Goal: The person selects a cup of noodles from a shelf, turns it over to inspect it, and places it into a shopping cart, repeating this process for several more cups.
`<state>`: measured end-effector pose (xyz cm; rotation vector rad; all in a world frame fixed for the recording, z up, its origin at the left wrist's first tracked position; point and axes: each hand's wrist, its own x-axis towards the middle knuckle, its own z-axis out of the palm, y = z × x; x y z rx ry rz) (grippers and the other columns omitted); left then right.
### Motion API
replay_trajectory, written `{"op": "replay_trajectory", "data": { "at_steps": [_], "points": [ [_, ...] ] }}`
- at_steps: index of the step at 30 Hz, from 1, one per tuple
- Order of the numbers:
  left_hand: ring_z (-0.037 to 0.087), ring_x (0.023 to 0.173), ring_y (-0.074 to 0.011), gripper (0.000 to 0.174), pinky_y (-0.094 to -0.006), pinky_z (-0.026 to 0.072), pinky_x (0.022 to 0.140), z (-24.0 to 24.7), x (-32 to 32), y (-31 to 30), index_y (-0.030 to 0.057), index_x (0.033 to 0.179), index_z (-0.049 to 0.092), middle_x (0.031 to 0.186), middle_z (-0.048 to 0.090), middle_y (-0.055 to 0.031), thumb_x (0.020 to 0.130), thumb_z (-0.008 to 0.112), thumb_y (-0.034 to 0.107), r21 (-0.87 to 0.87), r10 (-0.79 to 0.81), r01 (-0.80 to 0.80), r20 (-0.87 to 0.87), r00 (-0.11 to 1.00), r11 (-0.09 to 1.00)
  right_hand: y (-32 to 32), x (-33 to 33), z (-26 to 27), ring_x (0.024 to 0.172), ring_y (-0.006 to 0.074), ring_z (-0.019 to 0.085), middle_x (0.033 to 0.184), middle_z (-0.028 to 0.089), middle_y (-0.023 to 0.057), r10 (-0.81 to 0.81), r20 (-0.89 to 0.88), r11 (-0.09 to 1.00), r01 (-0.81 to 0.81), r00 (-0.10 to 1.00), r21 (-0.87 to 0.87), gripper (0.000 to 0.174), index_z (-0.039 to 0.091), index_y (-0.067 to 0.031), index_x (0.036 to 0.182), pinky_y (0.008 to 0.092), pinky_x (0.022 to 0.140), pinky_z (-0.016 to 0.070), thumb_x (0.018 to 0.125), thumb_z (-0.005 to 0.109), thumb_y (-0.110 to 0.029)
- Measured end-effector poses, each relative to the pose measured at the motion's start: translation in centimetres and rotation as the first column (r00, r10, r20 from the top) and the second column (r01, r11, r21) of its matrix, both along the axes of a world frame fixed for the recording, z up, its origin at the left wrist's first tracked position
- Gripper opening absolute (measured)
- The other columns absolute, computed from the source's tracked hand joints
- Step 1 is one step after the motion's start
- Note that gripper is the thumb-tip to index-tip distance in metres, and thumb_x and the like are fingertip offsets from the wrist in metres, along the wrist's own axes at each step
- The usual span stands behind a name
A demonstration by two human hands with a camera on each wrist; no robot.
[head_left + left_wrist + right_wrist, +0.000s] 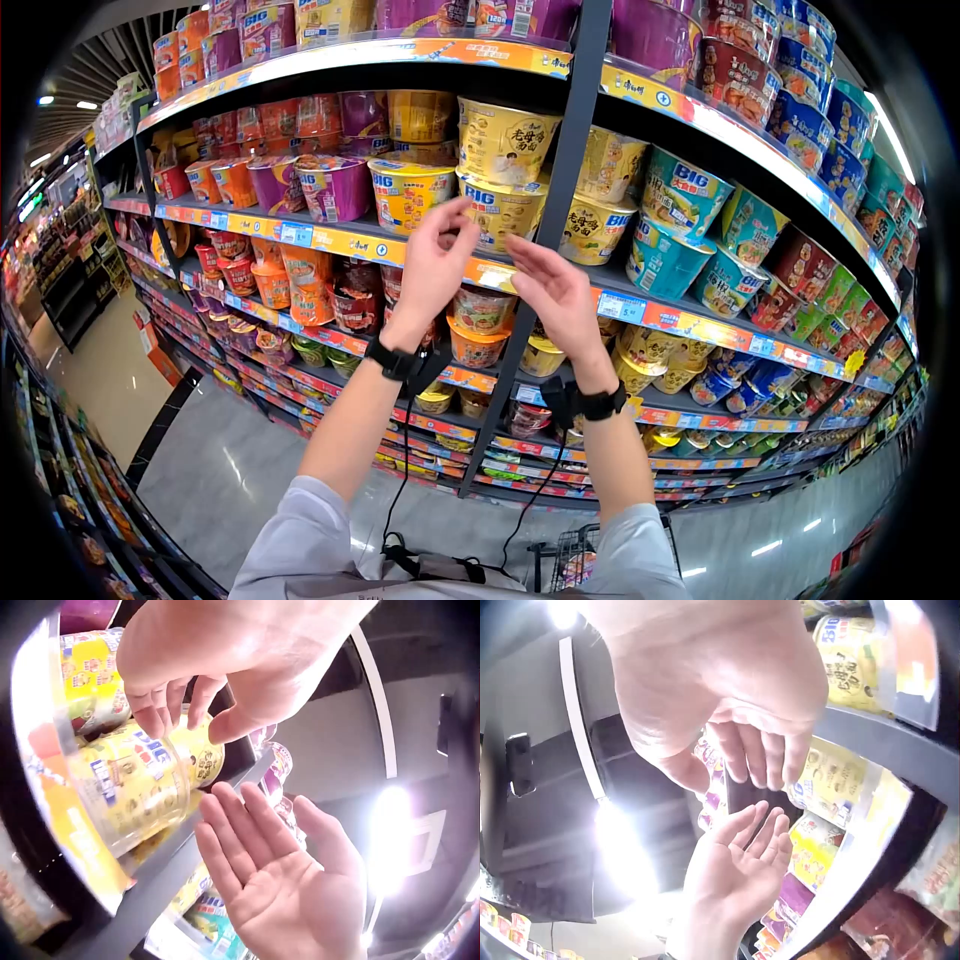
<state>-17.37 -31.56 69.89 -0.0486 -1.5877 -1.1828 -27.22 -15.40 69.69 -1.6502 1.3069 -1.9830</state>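
In the head view my left hand (438, 262) is raised before the shelf, fingers loosely bent and nothing between them. My right hand (556, 300) is up beside it, fingers fairly straight, also holding nothing. Both palms face each other with a gap between. Nearest behind them is a yellow instant noodle tub (497, 212), with another yellow tub (510, 138) stacked above it. A brighter yellow noodle tub (410, 190) is just left of these. From the left wrist view, the left hand's fingertips overlap the yellow tubs, and the right palm (289, 892) shows fully.
A dark upright post (572, 130) divides the shelving close to my right hand. Teal noodle tubs (668, 255) stand right of it, purple tubs (335, 190) to the left. Printed shelf edges (365, 248) jut out. Below are a shopping cart (575, 555) and grey floor (230, 470).
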Motion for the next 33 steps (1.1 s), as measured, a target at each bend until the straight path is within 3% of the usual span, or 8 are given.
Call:
{"op": "replay_trajectory", "data": {
  "at_steps": [4, 7, 16, 18, 20, 22, 27, 33],
  "points": [
    [0.062, 0.088, -0.0108, 0.046, -0.0213, 0.0502, 0.065, 5.4, -0.1, -0.8, -0.0032, 0.133, 0.048, 0.108, 0.060, -0.0093, 0.092, 0.063, 0.012, 0.007, 0.004, -0.004, -0.044, 0.999, 1.000, -3.7, -0.5, 3.4, 0.133, 0.0259, 0.044, 0.141, 0.048, 0.0198, -0.172, -0.197, 0.984, 0.161, 0.965, -0.071, 0.057, 0.047, 0.0046, 0.135, 0.0373, 0.109, 0.0354, 0.087, 0.068, -0.017],
    [0.057, 0.115, -0.0243, 0.050, -0.0324, 0.0499, 0.090, 6.7, -1.1, -3.8, -0.0035, 0.133, 0.049, 0.137, 0.047, -0.0206, 0.091, 0.063, 0.018, -0.184, 0.195, -0.207, -0.081, 0.977, 0.961, -6.4, -0.5, 4.3, 0.135, 0.0306, 0.042, 0.142, 0.045, 0.0225, -0.372, -0.244, 0.922, 0.325, 0.896, -0.212, 0.063, 0.046, 0.0044, 0.136, 0.0376, 0.110, 0.0337, 0.083, 0.070, -0.021],
    [0.055, 0.120, -0.0327, 0.068, -0.0361, 0.0464, 0.095, 8.0, -4.4, -10.0, -0.0055, 0.138, 0.044, 0.134, 0.051, -0.0267, 0.085, 0.067, 0.030, -0.221, 0.131, -0.118, 0.047, 0.990, 0.968, -7.2, 3.3, 6.6, 0.133, 0.0387, 0.040, 0.139, 0.043, 0.0290, -0.656, -0.367, 0.747, 0.638, 0.659, -0.187, 0.080, 0.032, 0.0110, 0.140, 0.0403, 0.110, 0.0316, 0.081, 0.072, -0.025],
    [0.057, 0.117, -0.0327, 0.068, -0.0366, 0.0470, 0.093, 8.8, -3.9, -9.2, -0.0061, 0.136, 0.044, 0.129, 0.055, -0.0262, 0.084, 0.067, 0.031, -0.239, 0.173, -0.148, 0.086, 0.981, 0.960, -8.1, 2.7, 7.3, 0.133, 0.0377, 0.041, 0.139, 0.043, 0.0283, -0.707, -0.352, 0.700, 0.680, 0.614, -0.221, 0.083, 0.029, 0.0110, 0.142, 0.0401, 0.110, 0.0327, 0.081, 0.072, -0.025],
    [0.060, 0.113, -0.0326, 0.068, -0.0372, 0.0475, 0.092, 9.3, -3.8, -9.0, -0.0067, 0.135, 0.044, 0.123, 0.059, -0.0257, 0.084, 0.068, 0.032, -0.259, 0.219, -0.182, 0.121, 0.968, 0.949, -9.7, 0.5, 7.4, 0.131, 0.0253, 0.044, 0.145, 0.038, 0.0232, -0.540, -0.179, 0.842, 0.531, 0.823, -0.098, 0.092, 0.013, 0.0088, 0.148, 0.0344, 0.104, 0.0401, 0.084, 0.072, -0.021],
    [0.063, 0.107, -0.0320, 0.064, -0.0378, 0.0486, 0.090, 9.8, -4.4, -9.4, -0.0068, 0.129, 0.048, 0.116, 0.064, -0.0232, 0.083, 0.069, 0.033, -0.189, -0.092, 0.122, 0.156, 0.983, 0.974, -10.3, -0.1, 7.9, 0.129, 0.0244, 0.045, 0.143, 0.040, 0.0221, -0.515, -0.114, 0.857, 0.509, 0.849, -0.080, 0.093, 0.011, 0.0091, 0.149, 0.0339, 0.103, 0.0406, 0.084, 0.072, -0.018],
    [0.062, 0.109, -0.0253, 0.057, -0.0355, 0.0485, 0.091, 9.3, -2.2, -7.4, -0.0048, 0.129, 0.047, 0.119, 0.063, -0.0199, 0.086, 0.069, 0.026, -0.176, -0.091, 0.111, 0.117, 0.989, 0.978, -9.3, 1.5, 8.9, 0.126, 0.0249, 0.046, 0.143, 0.036, 0.0210, -0.495, -0.139, 0.869, 0.486, 0.858, -0.090, 0.092, 0.009, 0.0097, 0.148, 0.0334, 0.103, 0.0409, 0.084, 0.071, -0.015],
    [0.054, 0.112, -0.0173, 0.041, -0.0303, 0.0449, 0.094, 6.7, 4.2, -4.6, -0.0015, 0.134, 0.046, 0.124, 0.057, -0.0098, 0.098, 0.055, 0.016, -0.061, -0.155, 0.147, -0.184, 0.971, 0.987, -6.2, 8.0, 5.5, 0.136, 0.0294, 0.033, 0.145, 0.025, 0.0206, -0.735, -0.415, 0.669, 0.676, 0.537, -0.310, 0.096, 0.010, 0.0075, 0.149, 0.0390, 0.111, 0.0315, 0.081, 0.074, -0.016]
  ]
}}
